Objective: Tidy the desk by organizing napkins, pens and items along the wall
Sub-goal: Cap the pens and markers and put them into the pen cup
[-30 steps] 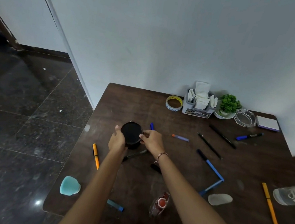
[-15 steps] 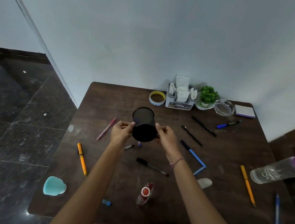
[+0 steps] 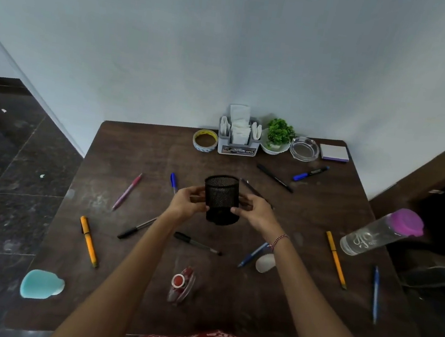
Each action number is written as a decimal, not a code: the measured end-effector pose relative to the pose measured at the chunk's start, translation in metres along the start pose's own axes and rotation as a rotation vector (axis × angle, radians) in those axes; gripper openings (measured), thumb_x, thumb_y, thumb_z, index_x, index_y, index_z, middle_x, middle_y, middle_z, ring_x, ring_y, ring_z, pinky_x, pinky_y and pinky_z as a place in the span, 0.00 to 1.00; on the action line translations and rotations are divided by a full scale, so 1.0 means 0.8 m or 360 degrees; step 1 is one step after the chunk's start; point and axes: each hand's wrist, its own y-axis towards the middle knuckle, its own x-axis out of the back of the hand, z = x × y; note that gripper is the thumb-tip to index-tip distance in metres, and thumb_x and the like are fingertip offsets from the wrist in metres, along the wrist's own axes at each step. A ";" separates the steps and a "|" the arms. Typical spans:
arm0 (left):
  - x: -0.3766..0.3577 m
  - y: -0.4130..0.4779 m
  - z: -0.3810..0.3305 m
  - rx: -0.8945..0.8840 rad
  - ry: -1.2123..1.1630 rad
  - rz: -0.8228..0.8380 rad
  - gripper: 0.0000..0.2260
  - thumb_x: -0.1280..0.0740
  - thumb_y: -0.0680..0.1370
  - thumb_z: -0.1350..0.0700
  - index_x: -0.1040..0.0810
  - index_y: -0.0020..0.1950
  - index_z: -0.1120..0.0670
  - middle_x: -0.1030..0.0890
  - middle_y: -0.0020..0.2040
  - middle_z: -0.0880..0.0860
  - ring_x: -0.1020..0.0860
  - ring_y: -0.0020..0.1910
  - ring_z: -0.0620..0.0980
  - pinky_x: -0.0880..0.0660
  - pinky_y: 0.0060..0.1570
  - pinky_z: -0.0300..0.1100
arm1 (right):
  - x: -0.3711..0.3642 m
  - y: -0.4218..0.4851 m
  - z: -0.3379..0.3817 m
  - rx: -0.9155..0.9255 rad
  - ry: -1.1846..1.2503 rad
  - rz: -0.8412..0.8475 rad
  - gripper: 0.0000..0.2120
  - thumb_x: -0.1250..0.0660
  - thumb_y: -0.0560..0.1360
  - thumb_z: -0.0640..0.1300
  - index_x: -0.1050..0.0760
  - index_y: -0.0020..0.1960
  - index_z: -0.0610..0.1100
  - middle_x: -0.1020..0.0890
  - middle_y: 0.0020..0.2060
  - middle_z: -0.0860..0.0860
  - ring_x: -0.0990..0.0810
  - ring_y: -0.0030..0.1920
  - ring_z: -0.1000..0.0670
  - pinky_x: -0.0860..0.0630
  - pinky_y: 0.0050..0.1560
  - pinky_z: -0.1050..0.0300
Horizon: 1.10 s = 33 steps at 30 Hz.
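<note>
Black mesh pen cup [image 3: 221, 199] is held over the middle of the surface [image 3: 297, 303], between the left hand [image 3: 186, 203] and the right hand [image 3: 256, 213]. Each of the hands grips one side of its wall with the fingers curled round it. The cup appears to be lifted clear of the surface, though its base is too dark to confirm a gap.

Step in hand: judged to be the placing of the cup, ahead of collecting the pens. Loose pens lie scattered on the surface, among them an orange pen [image 3: 89, 241], a pink pen [image 3: 127, 191], a black pen [image 3: 196, 243] and a second orange pen [image 3: 335, 259]. None is in the cup.

Along the wall [image 3: 229, 57] stand a tape roll [image 3: 205, 140], a napkin holder [image 3: 238, 142], a small plant [image 3: 277, 136], a glass dish [image 3: 304, 149] and a notepad [image 3: 334, 153].

Next move, as a judgement: carry the cup forward and set it upright in that row. The bare space left of the tape roll looks the likeliest spot. It needs a level base and both hands released before pens are gathered.

Orientation: the cup's long axis runs near upright, base toward the person. Its open mouth faces up and leans away toward the wall.
</note>
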 end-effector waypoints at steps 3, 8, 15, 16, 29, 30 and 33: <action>0.000 0.007 0.006 -0.0056 0.0269 0.0039 0.24 0.30 0.71 0.71 0.28 0.66 0.64 0.20 0.51 0.57 0.20 0.47 0.50 0.23 0.51 0.42 | 0.002 0.003 -0.013 -0.0054 -0.0088 -0.0045 0.29 0.29 0.70 0.33 0.33 0.68 0.36 0.25 0.64 0.43 0.25 0.63 0.46 0.29 0.58 0.59; -0.005 0.012 0.018 -0.0054 0.0479 0.0079 0.22 0.31 0.73 0.69 0.25 0.66 0.58 0.19 0.41 0.51 0.22 0.37 0.42 0.21 0.52 0.49 | -0.008 0.014 -0.041 -0.0147 -0.0386 -0.0130 0.31 0.23 0.64 0.38 0.32 0.63 0.38 0.23 0.61 0.44 0.25 0.63 0.45 0.26 0.62 0.48; -0.009 0.016 0.026 -0.0041 0.0464 0.0089 0.20 0.34 0.73 0.70 0.25 0.64 0.60 0.18 0.48 0.55 0.20 0.42 0.49 0.22 0.48 0.43 | -0.011 0.020 -0.042 -0.0127 -0.0519 -0.0193 0.29 0.22 0.63 0.36 0.31 0.59 0.40 0.22 0.60 0.44 0.23 0.60 0.46 0.25 0.59 0.52; -0.010 0.016 0.026 -0.0048 0.0468 0.0093 0.19 0.34 0.73 0.70 0.24 0.64 0.60 0.18 0.50 0.56 0.20 0.42 0.48 0.22 0.48 0.42 | -0.012 0.021 -0.042 -0.0136 -0.0523 -0.0199 0.29 0.22 0.63 0.36 0.31 0.59 0.40 0.22 0.60 0.44 0.23 0.60 0.46 0.26 0.59 0.52; 0.010 0.015 0.031 -0.0251 0.0789 -0.0067 0.15 0.33 0.73 0.67 0.20 0.59 0.58 0.16 0.49 0.55 0.18 0.49 0.49 0.22 0.55 0.43 | -0.022 -0.008 -0.012 0.0302 -0.0967 -0.0738 0.17 0.37 0.74 0.34 0.32 0.62 0.41 0.30 0.61 0.44 0.31 0.61 0.46 0.30 0.60 0.55; 0.015 0.013 0.034 -0.0256 0.0883 -0.0103 0.14 0.33 0.74 0.66 0.20 0.58 0.56 0.16 0.49 0.52 0.18 0.49 0.48 0.23 0.55 0.43 | -0.024 -0.014 -0.005 0.0483 -0.1033 -0.0842 0.16 0.37 0.74 0.34 0.30 0.61 0.41 0.29 0.59 0.45 0.31 0.59 0.46 0.29 0.59 0.55; 0.025 0.003 0.046 -0.0270 0.1186 -0.0138 0.13 0.34 0.74 0.62 0.19 0.56 0.51 0.16 0.50 0.49 0.19 0.50 0.47 0.23 0.52 0.44 | -0.043 -0.031 0.012 0.0999 -0.0962 -0.0854 0.11 0.39 0.75 0.36 0.26 0.56 0.41 0.25 0.51 0.46 0.26 0.52 0.49 0.28 0.53 0.60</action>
